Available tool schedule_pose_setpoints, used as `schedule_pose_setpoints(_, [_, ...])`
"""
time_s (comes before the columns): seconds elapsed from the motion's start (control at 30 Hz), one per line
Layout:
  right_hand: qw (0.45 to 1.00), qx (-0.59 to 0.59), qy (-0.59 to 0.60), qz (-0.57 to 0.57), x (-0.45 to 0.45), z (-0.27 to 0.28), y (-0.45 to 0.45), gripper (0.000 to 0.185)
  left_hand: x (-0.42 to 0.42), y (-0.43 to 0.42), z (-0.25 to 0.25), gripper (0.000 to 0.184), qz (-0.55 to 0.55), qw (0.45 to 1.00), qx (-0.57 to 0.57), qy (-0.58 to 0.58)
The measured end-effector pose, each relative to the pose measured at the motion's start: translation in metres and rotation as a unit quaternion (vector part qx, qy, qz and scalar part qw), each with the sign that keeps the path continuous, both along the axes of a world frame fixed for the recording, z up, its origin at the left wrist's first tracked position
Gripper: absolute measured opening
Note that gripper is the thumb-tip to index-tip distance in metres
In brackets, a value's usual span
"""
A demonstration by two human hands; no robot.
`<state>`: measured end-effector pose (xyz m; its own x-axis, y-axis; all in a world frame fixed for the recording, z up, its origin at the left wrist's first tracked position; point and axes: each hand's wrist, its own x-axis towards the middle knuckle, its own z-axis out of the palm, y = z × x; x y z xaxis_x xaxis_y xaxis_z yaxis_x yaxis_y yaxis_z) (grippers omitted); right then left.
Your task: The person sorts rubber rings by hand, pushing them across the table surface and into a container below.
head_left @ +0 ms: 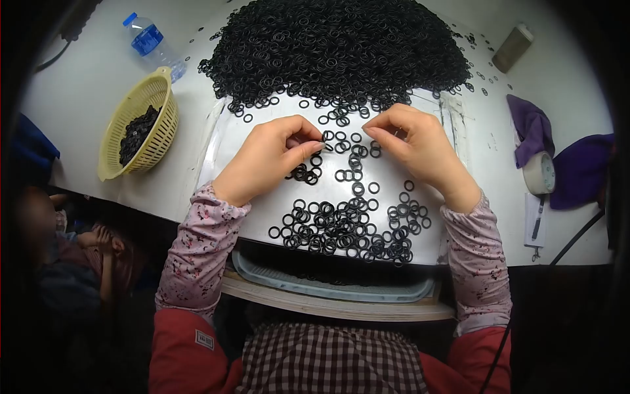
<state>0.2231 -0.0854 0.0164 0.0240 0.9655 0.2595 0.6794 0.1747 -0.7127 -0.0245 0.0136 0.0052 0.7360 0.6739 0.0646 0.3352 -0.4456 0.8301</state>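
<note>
My left hand (pixel 279 156) is closed in a pinch, with a small black rubber ring (pixel 326 146) at the tips of thumb and forefinger. Across from it, my right hand (pixel 415 146) has thumb and forefinger brought together; whatever they hold, if anything, is too small to make out. Loose black rings (pixel 355 160) lie on the white work surface (pixel 256 213) between and below the hands. A denser patch of rings (pixel 328 226) spreads along the near edge. Beyond my fingers rises a large heap of the same rings (pixel 335 49).
A yellow basket (pixel 164 125) with black pieces stands at left, near a water bottle (pixel 147 41). To the right lie a tape roll (pixel 539 173), purple cloth (pixel 581 171), a pen (pixel 538 220) and a small container (pixel 513 48). A blue-grey tray (pixel 328 287) sits under the table edge.
</note>
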Motion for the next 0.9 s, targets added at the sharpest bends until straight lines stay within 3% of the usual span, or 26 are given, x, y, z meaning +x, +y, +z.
schedule_pose_setpoints(0.07, [1.0, -0.028, -0.014, -0.006, 0.0, 0.004, -0.005, 0.017, -0.001, 0.002, -0.001, 0.02, 0.039, 0.999, 0.004, -0.006])
schedule_pose_setpoints(0.17, [0.995, 0.005, -0.072, 0.071, 0.001, -0.007, -0.007, 0.018, -0.005, 0.007, -0.005, 0.024, 0.075, 0.997, 0.018, -0.004])
schedule_pose_setpoints(0.33, [0.984, -0.083, -0.061, 0.144, -0.008, 0.003, -0.015, 0.023, -0.01, 0.012, -0.005, 0.024, 0.106, 0.993, 0.052, 0.01])
schedule_pose_setpoints(0.53, [0.96, -0.226, -0.058, 0.152, 0.0, 0.028, -0.023, 0.026, -0.015, 0.015, -0.004, 0.021, 0.137, 0.987, 0.071, 0.038])
schedule_pose_setpoints(0.6, [0.98, -0.142, -0.044, 0.129, 0.001, 0.021, -0.024, 0.028, -0.019, 0.014, -0.001, 0.021, 0.142, 0.984, 0.094, 0.058])
schedule_pose_setpoints(0.67, [0.991, -0.059, -0.042, 0.116, 0.003, 0.004, -0.02, 0.034, -0.02, 0.009, 0.01, 0.021, 0.112, 0.986, 0.064, 0.103])
schedule_pose_setpoints(0.77, [0.987, -0.089, -0.063, 0.121, -0.01, 0.005, -0.019, 0.038, -0.022, -0.001, 0.014, 0.02, -0.004, 0.996, 0.014, 0.086])
schedule_pose_setpoints(0.9, [0.969, -0.114, -0.05, 0.215, -0.025, 0.01, -0.029, 0.028, -0.021, -0.023, 0.023, 0.017, -0.141, 0.985, -0.049, 0.085])
